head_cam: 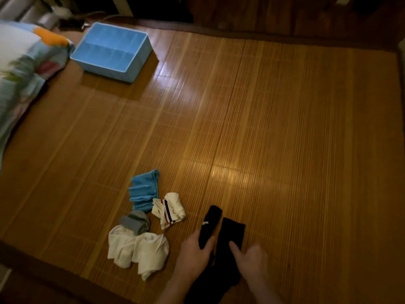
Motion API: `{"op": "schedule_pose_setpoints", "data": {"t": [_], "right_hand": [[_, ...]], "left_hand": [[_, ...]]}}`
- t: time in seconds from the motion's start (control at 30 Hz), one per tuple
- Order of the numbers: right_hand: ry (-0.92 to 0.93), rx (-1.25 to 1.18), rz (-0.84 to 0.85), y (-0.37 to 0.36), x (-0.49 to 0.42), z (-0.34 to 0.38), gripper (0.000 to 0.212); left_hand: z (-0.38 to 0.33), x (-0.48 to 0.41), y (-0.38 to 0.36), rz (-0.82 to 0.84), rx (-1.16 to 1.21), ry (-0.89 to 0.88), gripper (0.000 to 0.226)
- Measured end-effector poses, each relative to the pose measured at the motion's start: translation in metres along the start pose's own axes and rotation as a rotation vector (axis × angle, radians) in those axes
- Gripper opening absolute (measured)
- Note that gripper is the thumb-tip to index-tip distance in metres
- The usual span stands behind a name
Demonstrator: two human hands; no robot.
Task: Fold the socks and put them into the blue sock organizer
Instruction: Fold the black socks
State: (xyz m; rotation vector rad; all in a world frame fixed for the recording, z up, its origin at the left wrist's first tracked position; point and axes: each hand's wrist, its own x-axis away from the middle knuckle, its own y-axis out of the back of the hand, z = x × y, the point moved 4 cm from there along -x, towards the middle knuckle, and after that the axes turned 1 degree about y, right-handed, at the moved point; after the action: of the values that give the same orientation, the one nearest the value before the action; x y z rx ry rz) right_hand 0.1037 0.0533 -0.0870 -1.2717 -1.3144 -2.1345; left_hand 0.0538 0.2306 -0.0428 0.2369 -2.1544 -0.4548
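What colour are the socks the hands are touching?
The socks are black; the head view shows them.

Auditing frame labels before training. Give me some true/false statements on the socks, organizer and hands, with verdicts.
1. The blue fabric sock organizer shows no socks inside. True.
2. The bright blue socks sit in the organizer. False: they lie on the woven bamboo mat, well away from it.
3. The left hand grips a black sock with white lettering. True.
4. The grey sock lies apart from all the others. False: it rests against the plain white socks.
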Motion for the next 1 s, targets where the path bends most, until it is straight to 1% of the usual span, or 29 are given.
{"op": "schedule_pose_setpoints", "data": {"t": [0.03,0.07,0.13,0.17,0.2,0.23,0.3,0.33,0.43,0.5,0.53,0.63,0.73,0.8,0.9,0.93,1.0], "right_hand": [[-0.022,0.02,0.011,-0.002,0.002,0.0,0.056],[-0.008,0.066,0.01,-0.005,0.004,0.001,0.054],[0.107,0.136,-0.006,-0.012,0.003,0.002,0.033],[0.167,0.119,-0.007,-0.016,0.002,0.003,0.022],[0.205,0.066,0.001,-0.017,0.002,0.001,0.018],[0.204,-0.035,0.034,-0.017,0.003,-0.001,0.019],[0.147,-0.316,0.119,-0.005,0.01,-0.006,0.02],[0.133,-0.424,0.133,0.007,0.015,-0.008,0.019],[0.11,-0.665,0.125,0.06,0.045,-0.012,0.013],[0.094,-0.802,0.149,0.103,0.076,-0.012,0.024],[0.105,-0.843,0.151,0.127,0.093,-0.012,0.025],[0.173,-0.929,0.197,0.196,0.145,-0.015,0.016],[0.25,-1.043,0.202,0.259,0.192,-0.022,0.024],[0.314,-1.078,0.193,0.296,0.224,-0.025,0.027],[0.403,-1.09,0.17,0.341,0.265,-0.028,0.038],[0.44,-1.086,0.144,0.356,0.276,-0.029,0.037],[0.506,-1.08,0.077,0.382,0.296,-0.031,0.026]], "left_hand": [[-0.002,0.005,-0.001,-0.007,0.04,0.014,0.016],[-0.003,0.01,-0.001,-0.016,0.071,0.025,0.013],[-0.004,0.017,0.0,-0.028,0.112,0.03,0.009],[-0.005,0.021,0.001,-0.027,0.131,0.027,0.008],[-0.005,0.025,0.002,-0.022,0.151,0.019,0.008],[-0.006,0.029,0.003,-0.017,0.169,0.005,0.01],[-0.008,0.037,0.008,-0.012,0.194,-0.02,0.012],[-0.01,0.043,0.011,-0.013,0.209,-0.025,0.012],[-0.03,0.067,0.02,-0.018,0.281,-0.066,0.01],[-0.053,0.089,0.025,-0.023,0.313,-0.111,0.014],[-0.068,0.1,0.027,-0.025,0.339,-0.129,0.016],[-0.116,0.137,0.032,-0.015,0.391,-0.187,0.013],[-0.17,0.177,0.029,0.061,0.393,-0.249,0.016],[-0.207,0.203,0.026,0.096,0.388,-0.308,0.02],[-0.265,0.241,0.02,0.183,0.406,-0.417,0.028],[-0.284,0.253,0.017,0.226,0.421,-0.456,0.031],[-0.318,0.277,0.014,0.283,0.463,-0.534,0.034]]}}
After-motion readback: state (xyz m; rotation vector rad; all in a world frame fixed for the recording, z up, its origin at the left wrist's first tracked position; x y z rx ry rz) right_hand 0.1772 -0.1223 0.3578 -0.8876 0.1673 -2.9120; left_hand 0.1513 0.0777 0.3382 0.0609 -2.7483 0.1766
